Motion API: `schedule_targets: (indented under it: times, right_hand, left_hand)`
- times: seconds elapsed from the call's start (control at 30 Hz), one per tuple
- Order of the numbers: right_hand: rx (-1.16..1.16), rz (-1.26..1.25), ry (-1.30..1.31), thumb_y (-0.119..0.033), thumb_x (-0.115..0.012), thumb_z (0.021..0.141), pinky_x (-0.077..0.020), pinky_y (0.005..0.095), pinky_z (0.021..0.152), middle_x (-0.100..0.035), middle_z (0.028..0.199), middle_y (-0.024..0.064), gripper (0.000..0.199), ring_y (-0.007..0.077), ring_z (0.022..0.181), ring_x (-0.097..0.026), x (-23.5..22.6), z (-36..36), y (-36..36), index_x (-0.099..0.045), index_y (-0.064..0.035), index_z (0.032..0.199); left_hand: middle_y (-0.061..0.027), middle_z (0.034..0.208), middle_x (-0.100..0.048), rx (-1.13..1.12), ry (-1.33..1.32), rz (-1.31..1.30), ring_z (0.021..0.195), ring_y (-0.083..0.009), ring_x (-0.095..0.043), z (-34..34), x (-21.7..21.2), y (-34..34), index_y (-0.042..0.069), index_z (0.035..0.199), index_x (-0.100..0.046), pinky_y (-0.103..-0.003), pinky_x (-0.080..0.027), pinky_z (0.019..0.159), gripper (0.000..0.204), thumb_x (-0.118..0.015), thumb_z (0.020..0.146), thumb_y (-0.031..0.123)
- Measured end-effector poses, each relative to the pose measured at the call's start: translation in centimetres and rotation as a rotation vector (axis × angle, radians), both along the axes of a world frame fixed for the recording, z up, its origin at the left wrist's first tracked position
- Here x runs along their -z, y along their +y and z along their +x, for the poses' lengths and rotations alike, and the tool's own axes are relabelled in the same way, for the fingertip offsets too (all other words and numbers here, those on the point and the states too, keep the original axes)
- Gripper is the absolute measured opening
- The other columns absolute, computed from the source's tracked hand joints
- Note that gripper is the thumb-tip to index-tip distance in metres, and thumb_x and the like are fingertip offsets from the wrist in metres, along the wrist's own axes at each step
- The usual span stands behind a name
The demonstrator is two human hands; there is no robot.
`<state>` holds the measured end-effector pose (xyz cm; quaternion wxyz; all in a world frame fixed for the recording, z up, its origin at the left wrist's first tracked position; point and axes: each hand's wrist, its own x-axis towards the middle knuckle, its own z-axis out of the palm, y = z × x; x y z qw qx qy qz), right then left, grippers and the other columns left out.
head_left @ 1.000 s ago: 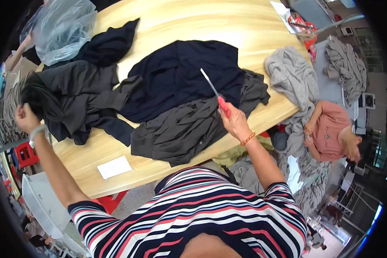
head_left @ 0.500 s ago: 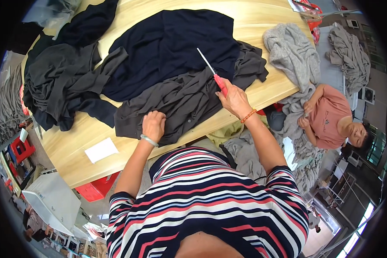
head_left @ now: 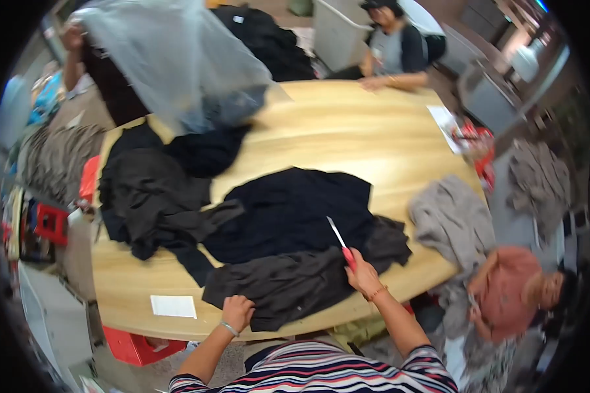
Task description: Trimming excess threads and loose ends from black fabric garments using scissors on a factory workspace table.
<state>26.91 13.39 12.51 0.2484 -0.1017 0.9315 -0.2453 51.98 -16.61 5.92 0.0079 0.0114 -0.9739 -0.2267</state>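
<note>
My left hand [head_left: 236, 311] lies on the near left edge of a dark grey knit garment [head_left: 288, 278], fingers curled and pressed into the cloth. My right hand [head_left: 362, 274] is closed round a tool with a red handle [head_left: 349, 257] and a long narrow metal blade [head_left: 336, 230]. Its blade points up and away over a navy garment [head_left: 295, 206], which lies spread out beyond the grey one. Whether the tool has one blade or two closed ones, I cannot tell. More dark grey clothing [head_left: 154, 196] is heaped to the left.
A white paper [head_left: 174, 306] lies on the wooden table [head_left: 334, 124], and a light grey knit [head_left: 452, 219] at its right. A person in pink [head_left: 514, 288] sits at right; another [head_left: 400, 52] leans on the far edge. At far left, someone handles a clear plastic bag [head_left: 170, 52].
My view has tilted up, bringing the table's far side and two people into sight. The plastic bag now stands raised above the far left. Both hands keep their hold, with little movement over the cloth.
</note>
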Motion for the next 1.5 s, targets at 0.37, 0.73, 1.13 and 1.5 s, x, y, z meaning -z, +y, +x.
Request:
schedule_targets:
  times: [0.37,0.73,1.13,1.5]
  right_hand:
    - [-0.175,-0.088,0.252,-0.021,-0.056,0.087,-0.0473,0.0489,0.067,-0.061,0.077,0.0221,0.017,0.0432,0.077,-0.059,1.5,-2.3,2.0,-0.056,-0.0050,0.083]
    - [-0.332,-0.053,0.071,-0.016,-0.070,0.079,-0.0483,0.0460,0.074,-0.063,0.090,0.0169,0.026,0.0407,0.088,-0.060,-1.9,-3.6,-2.8,-0.054,-0.0077,0.098]
    - [-0.258,-0.107,0.163,-0.009,-0.066,0.079,-0.0477,0.0445,0.078,-0.061,0.097,0.0166,0.027,0.0392,0.093,-0.059,2.4,-1.3,-0.8,-0.053,-0.0064,0.102]
    - [-0.386,0.138,0.249,-0.018,-0.068,0.078,-0.0462,0.0485,0.079,-0.059,0.098,0.0233,0.032,0.0440,0.093,-0.056,4.1,-0.5,-3.7,-0.051,-0.0040,0.102]
  left_hand:
    - [-0.0063,0.072,-0.057,-0.466,0.101,0.681,0.064,-0.0138,-0.056,-1.9,-4.8,0.3,0.006,0.088,-0.056,-0.028,-0.047,0.061,0.004,-0.059,0.087,0.008]
    - [0.0001,0.076,-0.058,-0.523,0.287,0.521,0.065,-0.0049,-0.049,-11.1,-3.9,-9.5,0.002,0.092,-0.058,-0.020,-0.042,0.059,0.008,-0.062,0.090,0.009]
    - [-0.0129,0.103,-0.059,-0.262,0.047,0.322,0.085,-0.0227,-0.060,-4.0,-4.9,-3.9,0.008,0.121,-0.053,-0.034,-0.048,0.070,0.068,-0.084,0.065,0.029]
    - [-0.0074,0.125,-0.050,-0.413,-0.087,-0.026,0.102,-0.0252,-0.054,-3.4,0.3,2.4,0.015,0.127,-0.050,-0.041,-0.041,0.082,0.069,-0.074,0.062,0.017]
